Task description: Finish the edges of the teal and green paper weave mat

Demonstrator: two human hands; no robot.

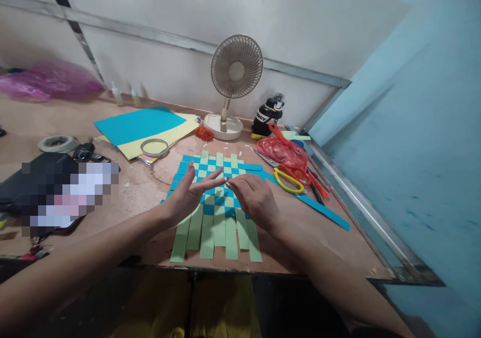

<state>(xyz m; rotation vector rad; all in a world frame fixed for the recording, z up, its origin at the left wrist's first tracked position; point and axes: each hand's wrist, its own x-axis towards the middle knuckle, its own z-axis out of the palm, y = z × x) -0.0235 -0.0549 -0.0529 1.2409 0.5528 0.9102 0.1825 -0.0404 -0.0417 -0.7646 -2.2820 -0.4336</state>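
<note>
A woven mat of blue and pale green paper strips (220, 210) lies flat on the table before me, its green ends hanging loose toward the front edge. Above its left part, my left hand (184, 193) is open, thumb up and fingers stretched to the right. My right hand (255, 198) is closed over the mat's right side, its fingertips pinched together at the tip of a left finger. Whatever may be between them is too small to make out. Both hands hide part of the weave. A loose blue strip (325, 213) slants away at the right.
Scissors with yellow and orange handles (288, 180) lie right, beside a red plastic bag (283, 152). Behind stand a fan (236, 70) and a black bottle (267, 116). Coloured sheets (141, 125), a tape roll (155, 147) and a black case (35, 178) are left.
</note>
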